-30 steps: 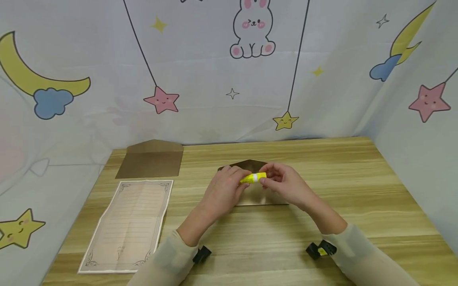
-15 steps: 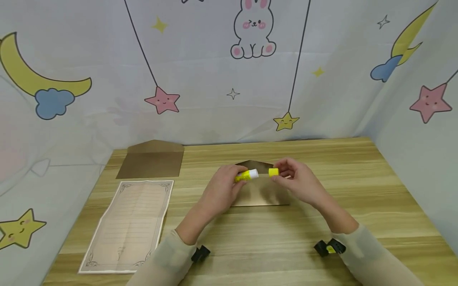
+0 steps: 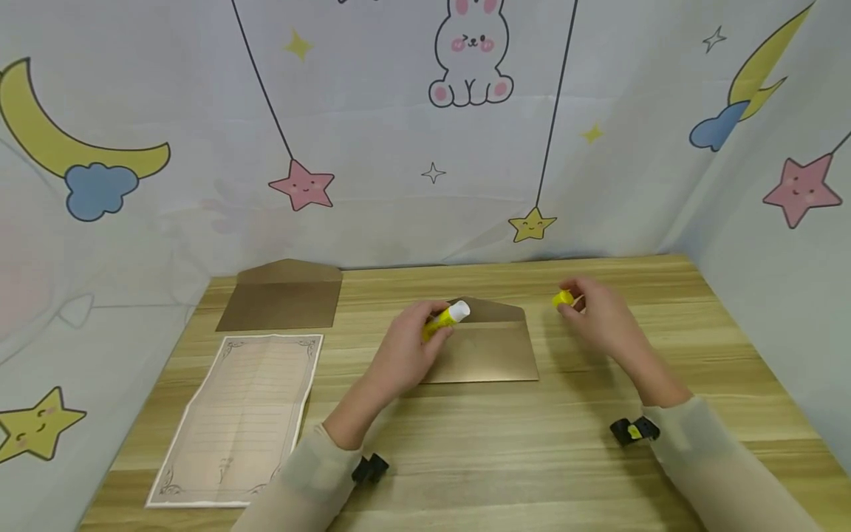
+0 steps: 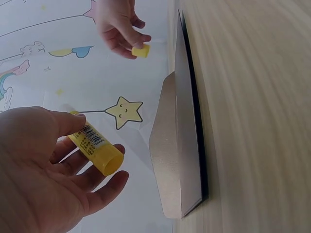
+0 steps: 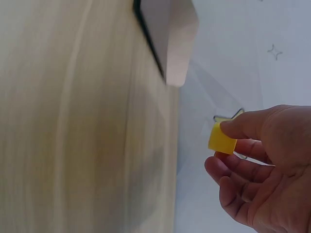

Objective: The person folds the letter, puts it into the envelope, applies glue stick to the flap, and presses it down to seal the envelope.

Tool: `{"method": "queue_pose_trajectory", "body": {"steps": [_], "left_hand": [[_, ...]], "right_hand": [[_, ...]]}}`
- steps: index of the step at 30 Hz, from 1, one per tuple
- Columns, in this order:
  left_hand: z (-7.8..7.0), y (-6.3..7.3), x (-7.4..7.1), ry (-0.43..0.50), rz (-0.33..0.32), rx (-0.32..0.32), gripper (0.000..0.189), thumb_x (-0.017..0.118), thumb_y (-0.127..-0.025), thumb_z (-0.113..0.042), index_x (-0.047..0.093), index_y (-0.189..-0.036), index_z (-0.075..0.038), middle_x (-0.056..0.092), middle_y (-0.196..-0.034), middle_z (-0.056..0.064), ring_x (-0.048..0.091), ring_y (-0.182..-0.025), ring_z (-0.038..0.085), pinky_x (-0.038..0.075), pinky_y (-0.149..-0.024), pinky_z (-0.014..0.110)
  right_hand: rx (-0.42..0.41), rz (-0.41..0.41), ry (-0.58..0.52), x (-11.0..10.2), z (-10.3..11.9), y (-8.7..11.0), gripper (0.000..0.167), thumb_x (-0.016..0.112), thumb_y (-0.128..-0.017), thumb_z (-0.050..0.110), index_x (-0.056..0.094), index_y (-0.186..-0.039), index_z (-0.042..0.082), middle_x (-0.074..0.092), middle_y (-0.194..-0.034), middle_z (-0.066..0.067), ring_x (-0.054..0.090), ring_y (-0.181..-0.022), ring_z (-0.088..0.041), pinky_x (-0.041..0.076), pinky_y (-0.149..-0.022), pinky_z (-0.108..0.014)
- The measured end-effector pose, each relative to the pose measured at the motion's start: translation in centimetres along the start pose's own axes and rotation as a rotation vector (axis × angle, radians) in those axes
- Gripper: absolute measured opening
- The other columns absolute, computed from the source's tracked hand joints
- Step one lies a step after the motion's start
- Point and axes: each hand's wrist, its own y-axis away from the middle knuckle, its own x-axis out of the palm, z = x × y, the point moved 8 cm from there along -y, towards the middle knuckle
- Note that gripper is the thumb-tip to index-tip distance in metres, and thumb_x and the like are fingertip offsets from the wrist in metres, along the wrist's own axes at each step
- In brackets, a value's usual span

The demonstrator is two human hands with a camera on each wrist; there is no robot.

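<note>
My left hand (image 3: 407,341) grips a yellow glue stick (image 3: 439,323) whose uncapped white end tilts up and to the right. In the left wrist view the glue stick's barrel (image 4: 93,144) shows a barcode, with thumb and fingers around it. Thumb and fingertips of my right hand (image 3: 601,314) pinch the small yellow cap (image 3: 562,298), which also appears in the right wrist view as a short yellow cap (image 5: 222,139). Below and between the hands lies a bronze envelope (image 3: 488,351), its pointed flap unfolded toward the back; the left hand covers its left part.
A second bronze envelope (image 3: 282,304) with its flap up lies at the table's back left. In front of it is a creased sheet of lined letter paper (image 3: 242,417) with an ornate border. A patterned cloth (image 3: 385,133) hangs behind the wooden table (image 3: 479,451).
The cap has come off the glue stick. My right hand has carried it to the right and back, past the envelope. The left hand has shifted slightly left and tipped the stick upward.
</note>
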Motion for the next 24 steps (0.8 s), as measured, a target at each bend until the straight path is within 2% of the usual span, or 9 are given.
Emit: {"method": "queue_pose_trajectory", "body": {"steps": [6, 13, 21, 24], "left_hand": [[0.6, -0.2, -0.3, 0.085, -0.023, -0.043, 0.033, 0.074, -0.102, -0.011, 0.066, -0.133, -0.003, 0.067, -0.119, 0.008, 0.065, -0.104, 0.023, 0.057, -0.091, 0.043], [1.0, -0.1, -0.6, 0.106, -0.042, -0.056, 0.032, 0.075, -0.101, -0.013, 0.067, -0.131, -0.004, 0.063, -0.119, 0.007, 0.065, -0.106, 0.023, 0.057, -0.093, 0.041], [1.2, -0.1, -0.8, 0.142, -0.064, -0.076, 0.032, 0.076, -0.100, -0.011, 0.067, -0.130, -0.004, 0.062, -0.118, 0.007, 0.066, -0.107, 0.025, 0.057, -0.094, 0.043], [1.4, -0.1, -0.9, 0.181, -0.073, -0.090, 0.031, 0.077, -0.099, -0.010, 0.068, -0.128, -0.003, 0.063, -0.116, 0.008, 0.067, -0.107, 0.026, 0.059, -0.094, 0.042]], "right_hand": [[0.052, 0.044, 0.038, 0.1, -2.7, -0.6, 0.041, 0.064, -0.104, 0.013, 0.057, -0.138, -0.009, 0.061, -0.133, -0.030, 0.065, -0.110, -0.043, 0.055, -0.092, -0.059], [0.080, 0.081, 0.108, 0.0, -5.0, -1.3, 0.042, 0.064, -0.104, 0.013, 0.056, -0.136, -0.011, 0.060, -0.133, -0.035, 0.062, -0.117, -0.050, 0.050, -0.098, -0.065], [0.105, 0.095, 0.150, 0.2, -6.2, -1.6, 0.040, 0.065, -0.102, 0.010, 0.057, -0.134, -0.012, 0.063, -0.126, -0.034, 0.061, -0.115, -0.050, 0.050, -0.096, -0.065], [0.110, 0.100, 0.152, 0.3, -6.3, -1.6, 0.046, 0.064, -0.101, 0.011, 0.053, -0.139, -0.014, 0.061, -0.128, -0.036, 0.060, -0.116, -0.051, 0.050, -0.096, -0.065]]}}
